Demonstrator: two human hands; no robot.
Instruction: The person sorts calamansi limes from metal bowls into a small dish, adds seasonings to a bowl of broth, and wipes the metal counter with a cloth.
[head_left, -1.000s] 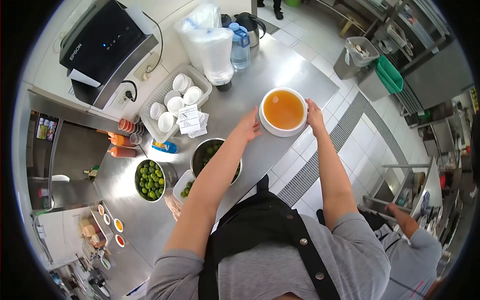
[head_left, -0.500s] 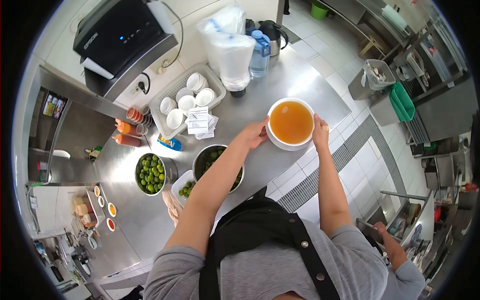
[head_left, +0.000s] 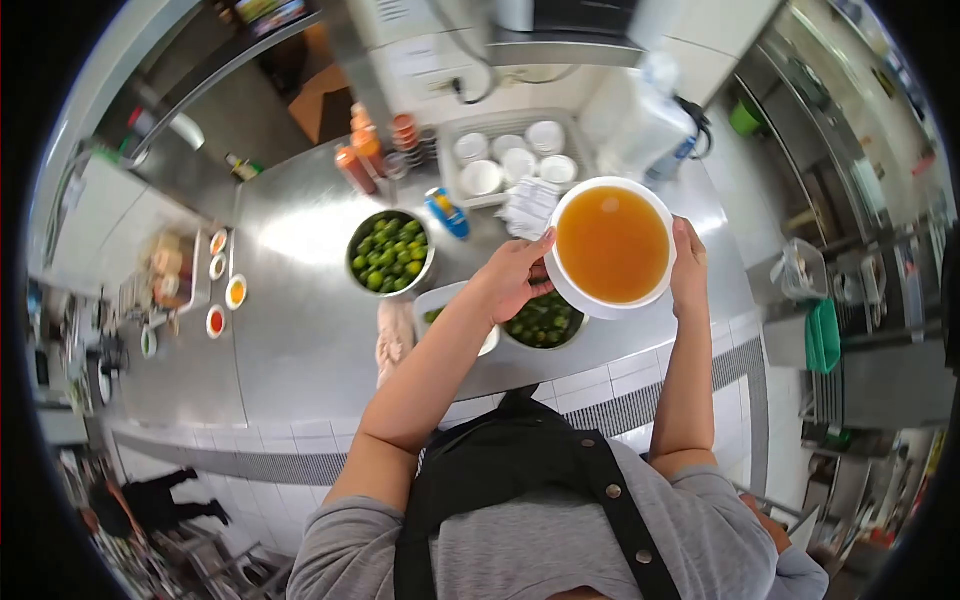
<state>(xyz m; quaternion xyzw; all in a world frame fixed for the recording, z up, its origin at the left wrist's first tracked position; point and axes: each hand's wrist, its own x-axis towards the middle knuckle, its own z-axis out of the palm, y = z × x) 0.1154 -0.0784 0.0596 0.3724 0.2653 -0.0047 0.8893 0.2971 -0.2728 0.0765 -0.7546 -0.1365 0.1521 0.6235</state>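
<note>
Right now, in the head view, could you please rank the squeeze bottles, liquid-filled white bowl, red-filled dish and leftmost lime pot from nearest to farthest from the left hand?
1. Liquid-filled white bowl, touching left hand
2. Leftmost lime pot, left
3. Squeeze bottles, back left
4. Red-filled dish, far left

We look from one head-worn camera, facing forward and steeply down. The apron [head_left: 485, 475] is close to us at the bottom of our view; the bowl [head_left: 570, 292] is right of centre, at arm's reach, and we see down into it. Around and beyond it we take in the surface [head_left: 300, 335], then the wall [head_left: 545, 93] near the top. Our lens is very wide: it bends straight edges, catches floor [head_left: 255, 500] on both sides and ends in dark, curved borders.
</note>
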